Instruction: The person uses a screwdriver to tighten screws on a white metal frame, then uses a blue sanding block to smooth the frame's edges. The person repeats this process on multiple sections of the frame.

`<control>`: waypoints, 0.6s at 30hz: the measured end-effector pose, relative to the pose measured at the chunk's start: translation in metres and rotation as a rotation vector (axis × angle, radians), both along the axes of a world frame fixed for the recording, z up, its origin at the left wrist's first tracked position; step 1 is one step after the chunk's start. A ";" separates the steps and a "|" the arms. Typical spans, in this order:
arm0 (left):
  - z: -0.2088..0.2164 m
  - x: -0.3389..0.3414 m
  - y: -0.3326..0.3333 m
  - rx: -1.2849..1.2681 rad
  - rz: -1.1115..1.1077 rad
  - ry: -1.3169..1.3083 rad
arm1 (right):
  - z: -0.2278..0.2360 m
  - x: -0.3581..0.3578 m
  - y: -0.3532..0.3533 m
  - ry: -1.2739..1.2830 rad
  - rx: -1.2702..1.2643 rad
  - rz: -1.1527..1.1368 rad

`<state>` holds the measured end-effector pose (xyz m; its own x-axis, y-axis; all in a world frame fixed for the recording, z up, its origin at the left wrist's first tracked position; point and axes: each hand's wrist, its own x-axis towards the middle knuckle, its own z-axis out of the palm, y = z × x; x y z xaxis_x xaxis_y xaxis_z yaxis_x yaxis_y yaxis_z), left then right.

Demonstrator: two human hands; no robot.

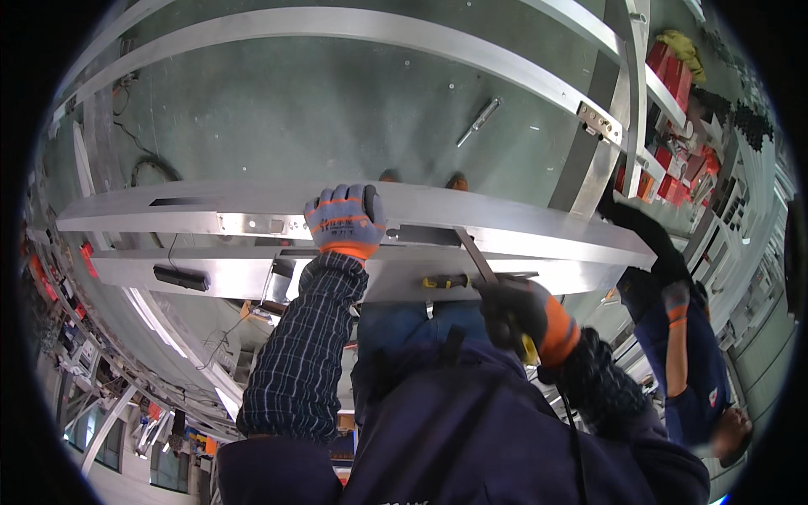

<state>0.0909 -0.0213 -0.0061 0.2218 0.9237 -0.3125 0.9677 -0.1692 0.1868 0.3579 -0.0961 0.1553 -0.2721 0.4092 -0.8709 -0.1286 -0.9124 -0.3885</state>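
A long silver metal beam (522,239) lies across in front of me, with slots cut in its near face. My left hand (346,220), in a grey and orange glove, is closed over the beam left of a dark slot (427,235). In my right hand (518,316), also gloved, is a flat metal file (477,254) with a yellow and black handle. The file's tip meets the beam at the slot's right end. Nearer to me, a screwdriver (446,281) with a yellow and black handle lies on a second metal beam (387,283).
A black oblong piece (181,278) rests on the second beam's left part. Beyond the beams, a silver tool (479,122) lies on the green floor, below a curved metal rail (337,21). At the right stands a co-worker (673,362). Red boxes (671,76) are at the far right.
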 end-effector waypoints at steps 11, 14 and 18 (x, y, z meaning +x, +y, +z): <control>0.004 -0.001 0.001 0.013 0.001 -0.022 | 0.001 -0.012 0.019 0.046 -0.173 -0.015; 0.001 0.005 0.006 -0.014 -0.007 -0.037 | -0.056 -0.032 0.011 0.004 -0.305 -0.155; -0.002 0.003 0.004 0.028 0.021 -0.044 | -0.010 -0.011 0.007 0.035 -0.097 0.000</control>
<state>0.0937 -0.0168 -0.0078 0.2151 0.9367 -0.2763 0.9621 -0.1546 0.2248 0.3464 -0.0894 0.1456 -0.3031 0.3232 -0.8965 -0.1410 -0.9456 -0.2933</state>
